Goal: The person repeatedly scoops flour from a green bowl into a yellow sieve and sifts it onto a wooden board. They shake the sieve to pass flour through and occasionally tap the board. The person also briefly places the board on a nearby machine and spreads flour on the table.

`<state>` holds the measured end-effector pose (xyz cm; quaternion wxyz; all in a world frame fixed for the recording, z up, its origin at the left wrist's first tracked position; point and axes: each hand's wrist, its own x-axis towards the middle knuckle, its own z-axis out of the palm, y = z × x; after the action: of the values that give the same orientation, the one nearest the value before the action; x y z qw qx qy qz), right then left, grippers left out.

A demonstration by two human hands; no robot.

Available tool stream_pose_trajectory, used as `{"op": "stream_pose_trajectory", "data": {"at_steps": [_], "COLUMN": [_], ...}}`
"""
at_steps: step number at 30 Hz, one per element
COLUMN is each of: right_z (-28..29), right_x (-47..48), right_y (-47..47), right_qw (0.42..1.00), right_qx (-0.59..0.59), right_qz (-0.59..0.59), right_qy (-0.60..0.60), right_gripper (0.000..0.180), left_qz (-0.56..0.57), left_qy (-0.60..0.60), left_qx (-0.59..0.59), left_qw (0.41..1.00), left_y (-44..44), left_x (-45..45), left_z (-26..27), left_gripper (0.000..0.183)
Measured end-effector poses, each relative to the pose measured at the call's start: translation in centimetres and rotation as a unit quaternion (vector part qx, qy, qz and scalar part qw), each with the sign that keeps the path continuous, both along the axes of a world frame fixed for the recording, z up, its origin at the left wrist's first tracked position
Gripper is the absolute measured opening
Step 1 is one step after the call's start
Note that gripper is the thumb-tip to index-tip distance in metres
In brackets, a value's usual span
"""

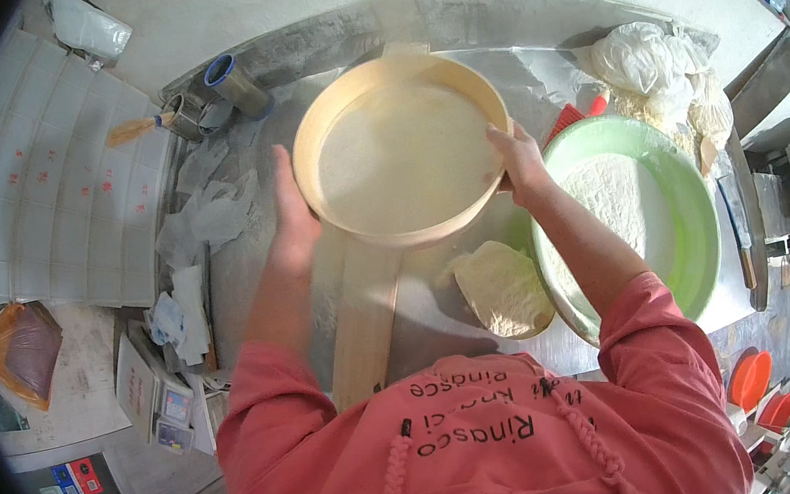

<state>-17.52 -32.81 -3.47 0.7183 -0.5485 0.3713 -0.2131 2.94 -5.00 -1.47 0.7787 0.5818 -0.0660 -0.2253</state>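
Observation:
A round sieve [398, 163] with a pale wooden rim and a fine mesh is between my two hands. My left hand [292, 204] presses its palm along the left side of the rim. On the opposite side my right hand [521, 161] grips the rim, thumb over the edge and fingers below. Beneath the sieve runs a wooden board [366, 312]; whether the two touch, I cannot tell. Flour [609, 209] lies in a large green basin [696, 235], under and beyond my right forearm. Between basin and board is a flour-covered flat piece [506, 292].
Plastic bags [642, 64] and a red-handled tool [598, 103] are behind the basin. A knife [739, 229] lies to its right. A blue-rimmed cylinder [240, 87] and a metal can with a brush [140, 129] stand back left. Crumpled plastic [212, 212] lies on the metal worktop [260, 281].

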Motion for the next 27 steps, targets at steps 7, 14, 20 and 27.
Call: {"op": "stream_pose_trajectory", "data": {"at_steps": [7,14,20,27], "right_z": [-0.4,-0.8,-0.6,-0.6], "right_x": [-0.8,-1.3,-1.9,-0.8], "right_y": [0.7,3.1,2.6,5.6], "right_qw": [0.995,0.983,0.981,0.992], "right_qx": [0.083,0.100,0.078,0.036], "right_qz": [-0.025,0.025,0.021,0.002], "right_qy": [-0.051,-0.153,-0.174,-0.118], "right_gripper": [0.035,0.034,0.037,0.043], "left_qz": [0.180,-0.033,0.025,-0.029], "left_qy": [0.036,0.012,-0.249,-0.369], "left_qx": [0.101,0.034,0.188,0.471], "left_qw": [0.978,0.999,0.950,0.801], "left_y": [-0.6,-1.4,-1.3,-5.5], "left_x": [-2.0,-3.9,-5.1,-5.5], "left_z": [2.7,1.6,4.1,1.4], "left_gripper": [0.075,0.062,0.063,0.079]}}
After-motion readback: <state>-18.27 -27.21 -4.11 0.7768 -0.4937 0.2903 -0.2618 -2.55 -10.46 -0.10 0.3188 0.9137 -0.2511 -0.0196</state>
